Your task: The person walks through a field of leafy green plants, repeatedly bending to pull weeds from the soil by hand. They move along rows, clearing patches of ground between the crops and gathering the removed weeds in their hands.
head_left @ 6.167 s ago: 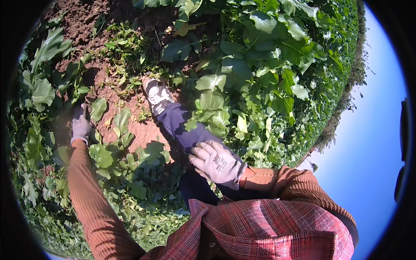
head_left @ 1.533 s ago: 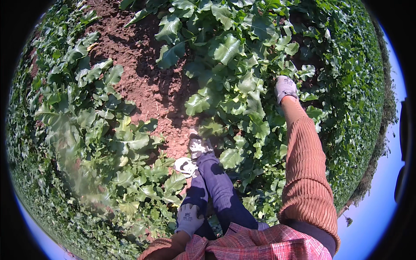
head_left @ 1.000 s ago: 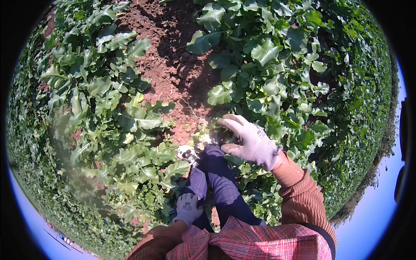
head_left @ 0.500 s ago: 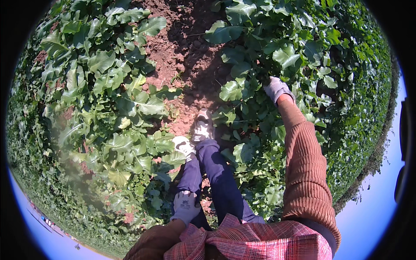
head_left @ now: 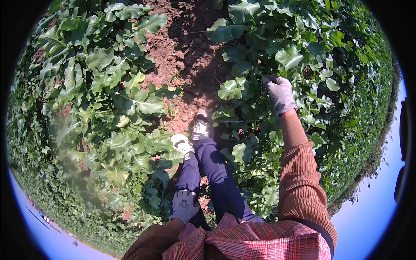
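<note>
My right hand, in a light grey glove, is among the leaves of the right-hand crop row. Its fingers are curled closed, and whatever they hold is hidden. A broad lobed leaf stands just beyond it, and another leaf spreads to its left. My left hand, also gloved, lies flat over my left trouser leg near the knee, holding nothing.
A strip of reddish bare soil runs between two dense leafy rows. My patterned shoes are at its near end, close to leaves on both sides. The left row has large overlapping leaves, some yellowish. Rows reach the horizon.
My right hand has risen slightly out of the leaves and turned, so more of the glove's back shows. The left hand stays on my leg.
</note>
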